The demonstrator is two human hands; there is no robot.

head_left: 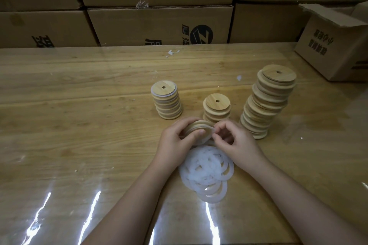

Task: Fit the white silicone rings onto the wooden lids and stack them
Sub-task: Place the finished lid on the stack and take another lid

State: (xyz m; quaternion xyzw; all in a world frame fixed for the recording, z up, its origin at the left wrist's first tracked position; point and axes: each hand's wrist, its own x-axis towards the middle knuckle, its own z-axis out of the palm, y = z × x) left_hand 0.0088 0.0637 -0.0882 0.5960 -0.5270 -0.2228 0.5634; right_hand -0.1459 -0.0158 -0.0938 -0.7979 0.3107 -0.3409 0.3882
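Both forearms reach in from the near edge, and the hands meet low over the table (79,105). The left hand (177,137) curls round a wooden lid (196,127), thumb across its near rim and fingers wrapped behind, holding it tilted off the surface. The right hand (234,140) sits just to the right of it, wrist bent inward, with thumb and forefinger pinched on a white ring (208,138) at the lid's right edge and the other fingers loosely curled. The ring shows as a thin white band along the lid's lower rim; how far round it is seated cannot be told. Just below the grip, between the two forearms, lies a loose pile of rings (207,171), overlapping one another. Just beyond the fingers stands a short stack (217,108) of lids, its base hidden by the hands. Farther off to the left of the grip is a second stack (166,103), white showing under its top lid. Close to the right of the right hand rises a tall stack (265,103), uneven and leaning. Cardboard boxes (159,26) line the far side.
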